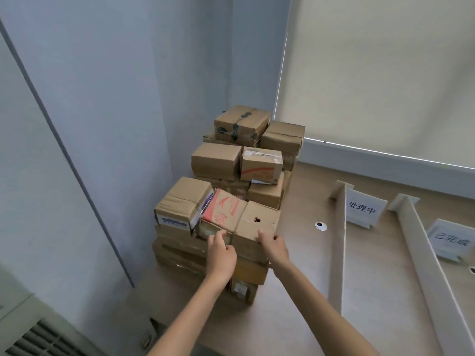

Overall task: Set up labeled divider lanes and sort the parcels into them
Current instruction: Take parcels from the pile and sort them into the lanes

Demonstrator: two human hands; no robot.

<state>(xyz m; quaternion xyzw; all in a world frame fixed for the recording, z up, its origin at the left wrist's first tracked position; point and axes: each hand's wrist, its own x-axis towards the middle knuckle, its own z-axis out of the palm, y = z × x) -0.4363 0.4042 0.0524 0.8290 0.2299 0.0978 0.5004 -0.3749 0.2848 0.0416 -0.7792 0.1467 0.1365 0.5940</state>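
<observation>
Left hand (220, 253) covers the box front below the red-printed parcel (225, 210); I cannot tell what my fingers do against the cardboard. Right hand (273, 246) hides the lower front of the holed parcel (258, 222); grip likewise undetermined. My forearms mask the pile's bottom boxes. Blue print on the left parcel's label (172, 222): blurred, unreadable. Far-right sign card (451, 240): characters soft. Right divider strip (434, 286) runs off the bottom edge. Dark object (472, 270) and floor vent (43, 340): cut by the frame.
</observation>
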